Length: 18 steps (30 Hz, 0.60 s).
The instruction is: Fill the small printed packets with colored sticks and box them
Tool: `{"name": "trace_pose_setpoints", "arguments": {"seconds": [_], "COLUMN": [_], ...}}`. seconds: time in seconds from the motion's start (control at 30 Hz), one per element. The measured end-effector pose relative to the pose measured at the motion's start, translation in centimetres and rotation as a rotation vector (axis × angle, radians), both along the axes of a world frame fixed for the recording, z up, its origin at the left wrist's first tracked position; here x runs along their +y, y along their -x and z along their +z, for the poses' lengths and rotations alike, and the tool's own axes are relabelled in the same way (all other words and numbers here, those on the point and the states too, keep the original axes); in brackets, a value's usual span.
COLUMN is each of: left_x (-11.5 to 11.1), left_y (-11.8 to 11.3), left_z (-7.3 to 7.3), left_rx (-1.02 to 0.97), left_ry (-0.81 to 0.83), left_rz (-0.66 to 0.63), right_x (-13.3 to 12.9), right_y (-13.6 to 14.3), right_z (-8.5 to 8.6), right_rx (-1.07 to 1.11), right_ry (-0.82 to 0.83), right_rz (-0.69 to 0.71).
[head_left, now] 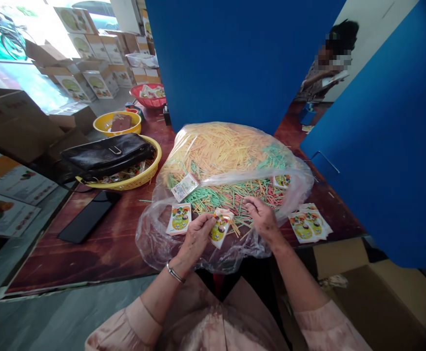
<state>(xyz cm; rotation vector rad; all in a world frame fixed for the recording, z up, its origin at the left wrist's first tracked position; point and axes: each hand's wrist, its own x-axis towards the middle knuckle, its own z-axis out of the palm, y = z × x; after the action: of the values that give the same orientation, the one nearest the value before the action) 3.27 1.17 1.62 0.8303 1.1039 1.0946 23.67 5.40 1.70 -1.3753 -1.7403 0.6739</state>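
A large clear plastic bag (235, 178) lies open on the table, full of thin yellow, green and red sticks (216, 146). My left hand (198, 236) pinches a small printed packet (220, 230) at the bag's near edge. To the right, my right hand (262, 218) is closed over the sticks; what its fingertips hold, if anything, is too small to name. Another printed packet (179, 218) lies left of my left hand, and a folded packet (184, 187) rests above it on the bag. Several packets (310, 223) are piled right of the bag.
On the table's left are a black phone (88, 217), a yellow basket (140, 181) under a black handbag (114, 151), another yellow basket (98, 124) and a red basket (154, 101). Blue partitions (227, 58) stand behind and right. A person (326, 68) is beyond. An open carton (374, 297) sits lower right.
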Motion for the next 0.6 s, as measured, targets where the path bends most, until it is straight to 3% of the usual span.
{"name": "trace_pose_setpoints", "arguments": {"seconds": [0.07, 0.13, 0.3, 0.47, 0.6], "left_x": [0.0, 0.0, -0.5, -0.8, -0.7], "left_y": [0.3, 0.3, 0.5, 1.1, 0.9], "left_z": [0.1, 0.1, -0.3, -0.8, -1.1], "left_rx": [-0.016, -0.034, -0.029, 0.031, 0.143], "left_ry": [0.022, 0.039, 0.064, 0.04, -0.017], "left_rz": [0.032, 0.052, 0.044, 0.012, 0.005], "right_x": [1.2, 2.1, 3.4, 4.1, 4.6], "right_y": [-1.4, -1.9, -0.7, -1.0, -0.6], "right_z": [-0.8, -1.3, -1.5, -1.7, -2.0], "right_rx": [-0.258, -0.51, -0.931, -0.907, -0.701], "right_ry": [-0.04, -0.075, -0.171, -0.2, -0.14], "right_rz": [0.009, 0.111, 0.271, 0.278, 0.14]}}
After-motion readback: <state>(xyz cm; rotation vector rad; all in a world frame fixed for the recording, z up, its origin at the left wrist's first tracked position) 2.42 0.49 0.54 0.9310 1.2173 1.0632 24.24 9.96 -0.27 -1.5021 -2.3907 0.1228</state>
